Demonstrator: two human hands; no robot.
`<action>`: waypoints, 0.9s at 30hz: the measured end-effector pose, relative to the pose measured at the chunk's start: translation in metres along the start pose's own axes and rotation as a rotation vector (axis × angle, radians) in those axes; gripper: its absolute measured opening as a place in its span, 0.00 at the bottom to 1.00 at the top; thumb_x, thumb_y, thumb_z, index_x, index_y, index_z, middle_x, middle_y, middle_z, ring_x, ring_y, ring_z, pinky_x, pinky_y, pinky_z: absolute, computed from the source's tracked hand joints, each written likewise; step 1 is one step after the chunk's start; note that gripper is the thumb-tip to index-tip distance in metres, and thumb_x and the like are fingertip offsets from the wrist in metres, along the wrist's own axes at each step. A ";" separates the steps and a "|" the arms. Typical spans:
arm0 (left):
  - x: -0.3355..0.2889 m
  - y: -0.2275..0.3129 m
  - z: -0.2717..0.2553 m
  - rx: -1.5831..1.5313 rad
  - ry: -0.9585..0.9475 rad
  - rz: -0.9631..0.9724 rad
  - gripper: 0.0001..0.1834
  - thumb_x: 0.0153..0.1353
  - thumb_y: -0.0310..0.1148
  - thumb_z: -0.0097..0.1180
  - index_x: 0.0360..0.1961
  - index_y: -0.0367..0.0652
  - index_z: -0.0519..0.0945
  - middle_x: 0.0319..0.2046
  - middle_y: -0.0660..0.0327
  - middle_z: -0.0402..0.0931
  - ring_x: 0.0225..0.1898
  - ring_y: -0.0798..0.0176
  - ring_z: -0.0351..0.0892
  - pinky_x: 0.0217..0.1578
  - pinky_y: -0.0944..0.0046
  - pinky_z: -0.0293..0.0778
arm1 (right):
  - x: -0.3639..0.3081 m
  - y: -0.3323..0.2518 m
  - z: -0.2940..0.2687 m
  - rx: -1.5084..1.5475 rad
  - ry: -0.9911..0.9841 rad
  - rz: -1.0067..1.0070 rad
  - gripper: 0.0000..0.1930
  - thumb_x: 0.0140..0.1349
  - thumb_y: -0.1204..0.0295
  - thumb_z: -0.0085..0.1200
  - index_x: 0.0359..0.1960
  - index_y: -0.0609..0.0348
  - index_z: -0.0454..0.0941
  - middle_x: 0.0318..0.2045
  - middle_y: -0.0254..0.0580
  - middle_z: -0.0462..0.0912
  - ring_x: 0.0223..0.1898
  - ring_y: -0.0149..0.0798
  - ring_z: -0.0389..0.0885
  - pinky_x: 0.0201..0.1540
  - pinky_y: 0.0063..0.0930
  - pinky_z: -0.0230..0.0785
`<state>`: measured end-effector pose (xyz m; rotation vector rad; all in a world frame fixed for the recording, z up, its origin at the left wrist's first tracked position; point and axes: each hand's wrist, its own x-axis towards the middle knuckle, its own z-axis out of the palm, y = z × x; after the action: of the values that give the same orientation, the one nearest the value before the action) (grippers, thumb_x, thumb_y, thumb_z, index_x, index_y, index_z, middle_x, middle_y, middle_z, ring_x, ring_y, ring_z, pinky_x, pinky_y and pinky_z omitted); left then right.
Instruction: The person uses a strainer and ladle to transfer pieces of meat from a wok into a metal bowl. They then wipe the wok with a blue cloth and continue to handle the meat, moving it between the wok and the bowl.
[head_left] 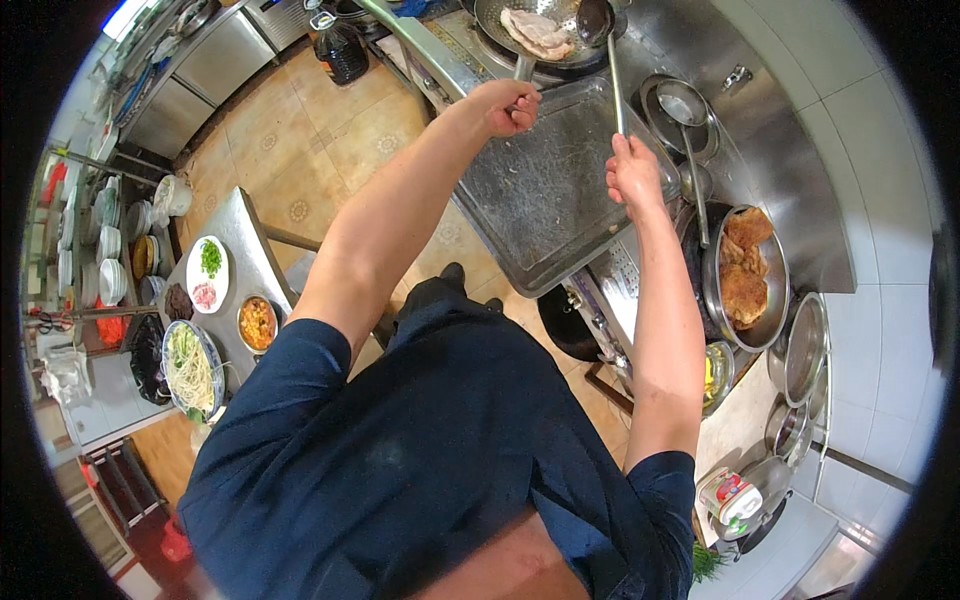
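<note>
My left hand [510, 107] is closed around the short handle of a perforated metal strainer [497, 18] at the top of the view. A pale, flat piece of meat [538, 33] lies in that strainer, which sits over a wok-like pan partly cut off by the frame edge. The long handle of a ladle [594, 20] is gripped in my right hand [634, 173]. Its dark bowl hangs at the strainer's right rim, beside the meat. Between and below my hands lies a wide, scratched metal tray [560, 185].
Right of the tray, another ladle [682, 103] rests in a round pot. Below it stands a metal pan [778, 300] of browned, fried pieces. The left side table [240, 215] holds a white plate [222, 290], a bowl of shredded vegetables [193, 370] and a small metal bowl [258, 325].
</note>
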<state>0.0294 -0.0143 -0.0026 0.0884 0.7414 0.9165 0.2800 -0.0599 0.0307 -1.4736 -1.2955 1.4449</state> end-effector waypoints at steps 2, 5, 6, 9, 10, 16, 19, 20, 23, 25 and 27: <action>0.003 -0.003 0.007 0.070 0.052 0.018 0.15 0.61 0.23 0.51 0.21 0.46 0.62 0.16 0.70 0.60 0.14 0.75 0.56 0.11 0.74 0.48 | 0.009 -0.004 0.010 0.056 -0.060 0.069 0.13 0.73 0.61 0.44 0.40 0.59 0.68 0.19 0.32 0.65 0.12 0.25 0.60 0.10 0.21 0.49; 0.008 -0.004 0.012 0.183 0.075 0.111 0.14 0.59 0.22 0.51 0.21 0.45 0.62 0.15 0.69 0.61 0.14 0.73 0.61 0.13 0.72 0.53 | 0.012 -0.016 0.028 0.552 -0.307 0.326 0.15 0.73 0.61 0.43 0.46 0.63 0.68 0.18 0.30 0.63 0.12 0.24 0.55 0.11 0.19 0.46; 0.009 -0.005 0.015 0.225 0.072 0.147 0.13 0.59 0.21 0.51 0.21 0.44 0.63 0.15 0.69 0.62 0.14 0.72 0.63 0.13 0.71 0.55 | 0.015 -0.018 0.028 0.752 -0.387 0.396 0.16 0.73 0.61 0.43 0.46 0.65 0.67 0.19 0.29 0.62 0.12 0.24 0.55 0.11 0.19 0.46; 0.011 -0.001 0.021 0.282 0.134 0.146 0.13 0.59 0.21 0.51 0.20 0.44 0.64 0.15 0.68 0.63 0.14 0.72 0.64 0.14 0.72 0.56 | 0.020 -0.017 0.024 1.322 -0.658 0.552 0.20 0.74 0.63 0.41 0.51 0.74 0.64 0.19 0.30 0.60 0.13 0.22 0.56 0.11 0.18 0.48; 0.011 0.001 0.021 0.286 0.130 0.140 0.13 0.59 0.21 0.51 0.20 0.44 0.63 0.15 0.68 0.63 0.14 0.72 0.64 0.14 0.72 0.56 | 0.020 -0.017 0.025 1.390 -0.683 0.580 0.20 0.74 0.63 0.41 0.51 0.75 0.64 0.19 0.31 0.60 0.13 0.23 0.56 0.11 0.18 0.48; 0.002 0.008 0.022 0.284 0.162 0.124 0.13 0.59 0.21 0.50 0.21 0.45 0.63 0.14 0.69 0.61 0.14 0.74 0.61 0.13 0.73 0.52 | 0.018 -0.023 0.028 1.620 -0.754 0.646 0.21 0.75 0.64 0.38 0.52 0.77 0.62 0.19 0.32 0.59 0.12 0.24 0.56 0.11 0.19 0.51; 0.005 0.014 0.012 0.185 0.064 0.043 0.13 0.59 0.21 0.50 0.21 0.45 0.61 0.15 0.70 0.59 0.14 0.74 0.59 0.13 0.73 0.49 | 0.023 -0.023 0.027 1.643 -0.751 0.646 0.21 0.75 0.64 0.38 0.52 0.78 0.62 0.19 0.32 0.59 0.11 0.25 0.55 0.10 0.19 0.50; 0.007 0.016 0.009 0.160 0.057 0.032 0.14 0.59 0.21 0.50 0.21 0.46 0.61 0.15 0.70 0.59 0.13 0.74 0.59 0.13 0.73 0.49 | 0.025 -0.021 0.024 1.642 -0.747 0.635 0.21 0.74 0.64 0.38 0.52 0.78 0.63 0.19 0.32 0.60 0.11 0.25 0.55 0.10 0.19 0.50; 0.013 0.019 0.003 0.109 0.048 0.003 0.14 0.59 0.22 0.50 0.20 0.46 0.60 0.14 0.70 0.59 0.13 0.74 0.57 0.12 0.73 0.48 | 0.030 -0.023 0.017 1.593 -0.694 0.600 0.21 0.74 0.64 0.38 0.52 0.77 0.62 0.20 0.33 0.60 0.11 0.25 0.54 0.10 0.19 0.50; 0.017 0.020 0.003 0.118 0.055 -0.003 0.15 0.59 0.22 0.49 0.20 0.46 0.60 0.14 0.70 0.59 0.13 0.74 0.56 0.12 0.73 0.48 | 0.035 -0.030 0.011 1.578 -0.676 0.598 0.21 0.75 0.64 0.38 0.52 0.77 0.63 0.21 0.34 0.61 0.11 0.25 0.54 0.10 0.19 0.50; 0.019 0.022 0.003 0.113 0.056 0.006 0.15 0.60 0.24 0.50 0.20 0.47 0.61 0.14 0.70 0.58 0.13 0.75 0.56 0.11 0.74 0.48 | 0.043 -0.036 0.005 1.574 -0.689 0.578 0.21 0.75 0.63 0.37 0.51 0.77 0.63 0.21 0.34 0.61 0.11 0.25 0.55 0.10 0.19 0.50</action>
<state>0.0231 0.0137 -0.0027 0.1652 0.8451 0.8853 0.2639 -0.0105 0.0520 -0.1922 0.2949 2.4825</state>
